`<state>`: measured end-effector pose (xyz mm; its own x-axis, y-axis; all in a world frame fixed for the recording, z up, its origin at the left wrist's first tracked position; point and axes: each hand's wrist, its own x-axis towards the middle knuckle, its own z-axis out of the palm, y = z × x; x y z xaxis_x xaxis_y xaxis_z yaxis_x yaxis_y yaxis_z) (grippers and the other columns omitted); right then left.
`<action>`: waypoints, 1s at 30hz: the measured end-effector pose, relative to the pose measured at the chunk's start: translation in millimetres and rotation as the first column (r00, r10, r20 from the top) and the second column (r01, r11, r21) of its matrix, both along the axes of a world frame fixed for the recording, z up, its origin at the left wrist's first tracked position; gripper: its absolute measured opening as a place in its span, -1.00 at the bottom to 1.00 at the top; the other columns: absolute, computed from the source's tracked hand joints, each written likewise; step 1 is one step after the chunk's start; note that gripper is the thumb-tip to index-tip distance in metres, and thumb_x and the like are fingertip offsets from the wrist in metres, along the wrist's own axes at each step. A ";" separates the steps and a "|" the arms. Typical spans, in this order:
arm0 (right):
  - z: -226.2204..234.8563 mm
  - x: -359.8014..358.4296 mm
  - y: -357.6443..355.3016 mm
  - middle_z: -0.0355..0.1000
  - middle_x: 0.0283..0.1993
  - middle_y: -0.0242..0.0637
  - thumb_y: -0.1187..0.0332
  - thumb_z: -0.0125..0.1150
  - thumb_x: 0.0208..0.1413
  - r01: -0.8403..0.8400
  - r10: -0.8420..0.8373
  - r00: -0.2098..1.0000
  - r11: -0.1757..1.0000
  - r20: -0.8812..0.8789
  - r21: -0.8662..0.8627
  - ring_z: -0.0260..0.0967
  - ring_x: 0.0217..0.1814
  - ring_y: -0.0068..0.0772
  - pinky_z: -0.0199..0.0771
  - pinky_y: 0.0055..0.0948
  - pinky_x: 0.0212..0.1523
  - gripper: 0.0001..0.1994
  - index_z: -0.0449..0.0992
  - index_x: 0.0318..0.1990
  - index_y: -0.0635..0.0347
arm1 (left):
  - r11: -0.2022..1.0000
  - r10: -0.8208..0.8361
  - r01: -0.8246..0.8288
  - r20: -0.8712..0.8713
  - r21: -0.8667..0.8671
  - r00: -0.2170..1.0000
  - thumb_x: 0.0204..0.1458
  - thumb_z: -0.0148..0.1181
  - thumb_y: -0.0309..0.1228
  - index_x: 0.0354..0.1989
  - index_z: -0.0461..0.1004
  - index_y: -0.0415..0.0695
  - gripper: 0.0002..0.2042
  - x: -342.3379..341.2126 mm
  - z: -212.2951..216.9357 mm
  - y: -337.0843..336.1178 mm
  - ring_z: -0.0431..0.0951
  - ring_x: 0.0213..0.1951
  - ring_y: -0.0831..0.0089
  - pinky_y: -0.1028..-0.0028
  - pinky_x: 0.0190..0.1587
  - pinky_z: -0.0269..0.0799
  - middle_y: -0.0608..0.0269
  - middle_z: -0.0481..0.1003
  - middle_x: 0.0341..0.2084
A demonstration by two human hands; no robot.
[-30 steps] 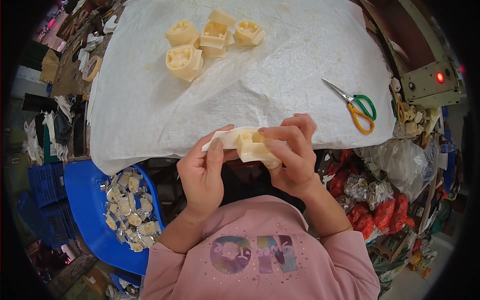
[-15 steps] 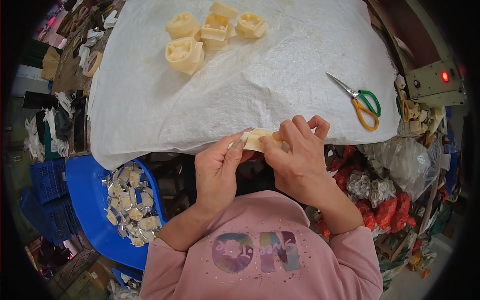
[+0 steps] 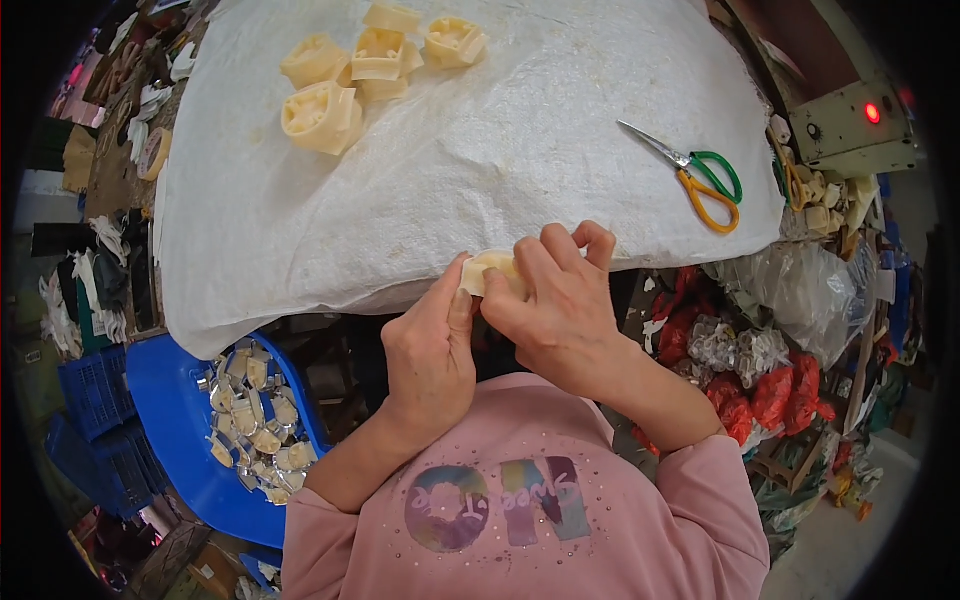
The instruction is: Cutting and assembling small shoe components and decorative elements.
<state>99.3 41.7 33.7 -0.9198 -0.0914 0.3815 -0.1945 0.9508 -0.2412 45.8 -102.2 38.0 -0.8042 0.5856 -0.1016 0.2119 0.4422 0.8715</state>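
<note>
Just off the near edge of the cloth-covered table, both hands grip one small cream-coloured moulded piece (image 3: 484,268). My left hand (image 3: 432,350) pinches its left side between thumb and fingers. My right hand (image 3: 562,310) presses a thumb onto it, the other fingers curled behind. Much of the piece is hidden by the fingers. Farther off, several cream hollow moulded parts (image 3: 322,118) sit in a cluster on the white cloth (image 3: 440,180). Scissors (image 3: 690,172) with one green and one orange handle lie at the right, blades pointing up and left.
Left of my body stands a blue plastic chair (image 3: 170,420), its seat piled with metal-and-cream pieces (image 3: 255,415). Blue crates (image 3: 100,400) are beyond it. Red plastic bags (image 3: 770,395) and clear plastic (image 3: 800,300) fill the right side. A metal box (image 3: 855,125) shows a red light.
The whole view has shifted, so the table items appear farther left. My right hand has closed in over the piece, and less of it shows.
</note>
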 end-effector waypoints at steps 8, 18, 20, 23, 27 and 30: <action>-16.4 -2.9 19.5 0.26 -0.38 -0.40 0.37 0.26 -0.33 -0.069 0.032 0.984 0.975 -0.174 -0.210 0.19 -0.29 -0.33 -0.07 -0.18 -0.19 -0.68 0.43 -0.29 -0.10 | 0.889 -0.241 0.134 0.199 0.438 0.950 0.21 -0.31 -0.13 0.21 0.02 -0.42 -0.42 -19.8 -20.0 -14.1 0.31 0.06 0.25 0.35 0.09 0.22 -0.03 0.20 0.10; -15.6 1.4 14.9 0.32 -0.30 -0.44 0.40 0.27 -0.39 -0.259 0.192 0.959 0.891 -0.207 -0.374 0.19 -0.28 -0.34 -0.05 -0.18 -0.17 -0.67 0.46 -0.31 0.00 | 0.661 -0.671 -0.090 0.641 0.745 0.372 0.18 -0.21 -0.05 0.20 0.02 -0.14 -0.48 -15.4 -45.2 -13.9 0.32 -0.05 0.44 0.42 -0.09 0.28 0.25 0.26 -0.02; -15.4 1.7 15.1 0.31 -0.32 -0.44 0.43 0.28 -0.44 -0.264 0.195 0.958 0.888 -0.211 -0.377 0.19 -0.32 -0.35 -0.05 -0.19 -0.17 -0.64 0.45 -0.31 0.04 | 0.715 -0.610 -0.126 0.702 0.687 0.369 0.12 -0.12 -0.06 0.15 0.08 -0.15 -0.47 -14.6 -41.9 -10.6 0.34 -0.09 0.41 0.39 -0.10 0.30 0.21 0.29 -0.05; -17.7 4.3 16.5 0.31 -0.34 -0.44 0.45 0.28 -0.45 -0.260 0.189 0.957 0.896 -0.221 -0.361 0.20 -0.33 -0.36 -0.05 -0.20 -0.17 -0.63 0.45 -0.31 0.06 | 0.756 -0.545 -0.159 0.745 0.635 0.383 0.05 -0.05 -0.14 0.05 0.16 -0.18 -0.53 -14.8 -39.9 -2.2 0.37 -0.15 0.44 0.42 -0.14 0.30 0.19 0.33 -0.15; -19.9 4.1 13.6 0.31 -0.34 -0.44 0.48 0.28 -0.45 -0.276 0.192 0.951 0.884 -0.244 -0.378 0.21 -0.32 -0.36 -0.05 -0.20 -0.17 -0.62 0.44 -0.30 0.07 | 0.792 -0.480 -0.172 0.771 0.586 0.419 -0.03 0.04 -0.14 -0.06 0.22 -0.18 -0.56 -11.8 -36.4 -0.5 0.37 -0.15 0.42 0.40 -0.13 0.32 0.22 0.34 -0.21; -22.2 5.9 14.1 0.32 -0.32 -0.44 0.50 0.28 -0.44 -0.246 0.170 0.962 0.877 -0.212 -0.412 0.22 -0.31 -0.35 -0.05 -0.20 -0.17 -0.60 0.43 -0.27 0.08 | 0.792 -0.510 -0.057 0.711 0.607 0.484 -0.03 0.07 -0.02 -0.01 0.21 -0.20 -0.45 -14.4 -43.6 -2.8 0.37 -0.16 0.44 0.43 -0.13 0.31 0.20 0.35 -0.21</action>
